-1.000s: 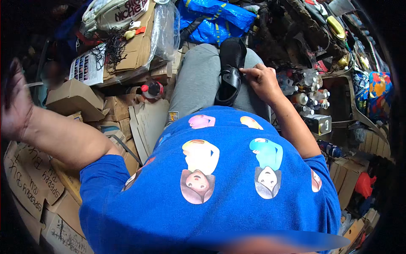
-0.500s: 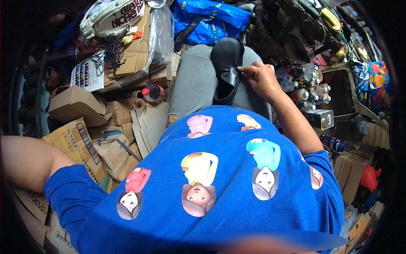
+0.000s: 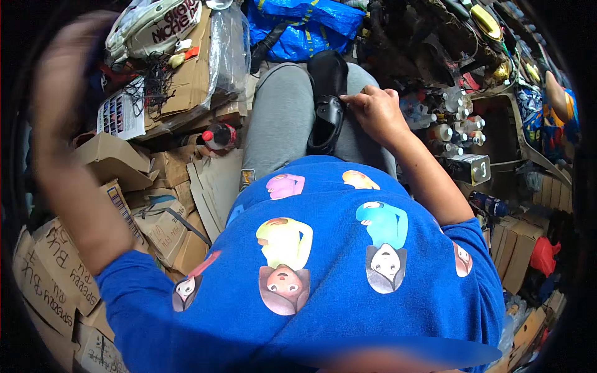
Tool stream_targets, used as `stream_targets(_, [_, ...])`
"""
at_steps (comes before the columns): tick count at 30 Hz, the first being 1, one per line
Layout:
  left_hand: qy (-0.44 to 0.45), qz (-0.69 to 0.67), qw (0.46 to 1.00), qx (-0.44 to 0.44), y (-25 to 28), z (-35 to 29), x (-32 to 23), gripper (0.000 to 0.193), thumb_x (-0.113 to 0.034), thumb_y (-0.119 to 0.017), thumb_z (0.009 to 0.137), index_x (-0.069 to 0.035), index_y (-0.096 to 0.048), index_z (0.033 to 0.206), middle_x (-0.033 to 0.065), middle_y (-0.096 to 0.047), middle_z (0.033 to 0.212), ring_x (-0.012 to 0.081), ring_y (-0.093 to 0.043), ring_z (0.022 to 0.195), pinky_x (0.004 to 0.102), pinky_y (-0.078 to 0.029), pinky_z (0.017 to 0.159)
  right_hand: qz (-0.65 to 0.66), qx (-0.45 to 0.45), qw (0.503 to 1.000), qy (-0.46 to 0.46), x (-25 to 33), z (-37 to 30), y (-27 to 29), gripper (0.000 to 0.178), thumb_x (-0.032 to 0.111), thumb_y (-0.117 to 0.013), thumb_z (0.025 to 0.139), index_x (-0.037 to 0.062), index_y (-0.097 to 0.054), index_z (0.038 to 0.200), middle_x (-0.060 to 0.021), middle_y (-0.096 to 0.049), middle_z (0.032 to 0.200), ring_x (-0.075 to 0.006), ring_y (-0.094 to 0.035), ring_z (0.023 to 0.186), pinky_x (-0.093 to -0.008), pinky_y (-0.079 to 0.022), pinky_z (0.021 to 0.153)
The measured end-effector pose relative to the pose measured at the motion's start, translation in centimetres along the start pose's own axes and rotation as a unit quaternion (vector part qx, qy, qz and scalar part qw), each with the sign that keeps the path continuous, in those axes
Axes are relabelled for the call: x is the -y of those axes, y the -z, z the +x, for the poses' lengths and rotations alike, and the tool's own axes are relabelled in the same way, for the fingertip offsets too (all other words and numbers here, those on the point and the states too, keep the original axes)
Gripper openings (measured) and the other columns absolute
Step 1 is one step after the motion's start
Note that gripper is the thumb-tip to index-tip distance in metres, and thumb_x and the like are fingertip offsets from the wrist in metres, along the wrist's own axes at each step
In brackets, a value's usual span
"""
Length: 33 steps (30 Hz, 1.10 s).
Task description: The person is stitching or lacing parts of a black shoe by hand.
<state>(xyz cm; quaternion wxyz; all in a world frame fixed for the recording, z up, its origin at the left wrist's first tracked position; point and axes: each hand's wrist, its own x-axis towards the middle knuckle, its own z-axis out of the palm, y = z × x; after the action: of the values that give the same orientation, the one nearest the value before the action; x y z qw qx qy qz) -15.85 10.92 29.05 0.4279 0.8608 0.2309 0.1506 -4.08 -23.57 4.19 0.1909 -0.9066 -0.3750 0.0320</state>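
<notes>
A black leather shoe (image 3: 327,96) lies lengthwise across my lap, between my grey-trousered thighs, with its opening toward me. My right hand (image 3: 377,113) is beside it on the right, fingers closed in a pinch whose tips meet the shoe's side edge near the middle. Whatever is between those fingertips is too small to make out. Away to the far left, my left hand (image 3: 87,43) is raised above the clutter by the white bag. Motion smears it, so its fingers cannot be read.
On the left are cardboard boxes (image 3: 115,158), a cola bottle (image 3: 219,137), a white bag (image 3: 152,34) and tangled black cord (image 3: 160,93). A blue tarp bag (image 3: 305,28) lies ahead. To the right stand several small bottles (image 3: 457,127) and a metal can (image 3: 471,169). Someone's limb (image 3: 558,98) shows far right.
My left arm has swung up and forward, from the lower left edge to the upper left. My right hand stays at the shoe's side. Another person's limb has appeared at the far right.
</notes>
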Motion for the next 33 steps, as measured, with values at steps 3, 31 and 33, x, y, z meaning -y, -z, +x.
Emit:
stream_targets(3, [-0.249, 0.377, 0.886, 0.106, -10.6, -1.6, 6.5, 0.020, -0.014, -0.054, 0.087, -0.004, -0.066, 0.100, 0.0085, -0.059, 0.111, 0.0276, -0.052, 0.106, 0.0410, -0.036, 0.095, -0.017, -0.042, 0.998, 0.033, 0.2, -0.4, -0.3, 0.021, 0.014, -0.060, 0.081, 0.0210, -0.072, 0.096, -0.0063, -0.061, 0.078, -0.0235, -0.060, 0.078, -0.0404, -0.037, 0.077])
stream_targets(31, [-0.222, 0.149, 0.933, 0.241, -23.4, 0.5, 10.4, 0.014, -0.017, -0.057, 0.086, -0.004, -0.057, 0.092, 0.0121, -0.057, 0.082, 0.0280, -0.059, 0.076, 0.0370, -0.047, 0.070, 0.064, -0.024, 0.998, 0.015, 0.4, -1.6, 0.1, 0.026, 0.012, -0.064, 0.078, 0.0180, -0.069, 0.102, -0.0065, -0.055, 0.078, -0.0250, -0.056, 0.082, -0.0442, -0.035, 0.084])
stream_targets(33, [-0.272, 0.073, 0.930, 0.234, -22.2, 0.8, 11.8, 0.011, -0.011, -0.055, 0.086, -0.003, -0.057, 0.093, 0.0112, -0.057, 0.085, 0.0253, -0.058, 0.079, 0.0344, -0.047, 0.071, 0.065, -0.019, 0.998, 0.014, 0.4, -1.6, 0.1, 0.026, 0.012, -0.064, 0.078, 0.0179, -0.069, 0.103, -0.0063, -0.055, 0.078, -0.0246, -0.056, 0.083, -0.0443, -0.035, 0.085])
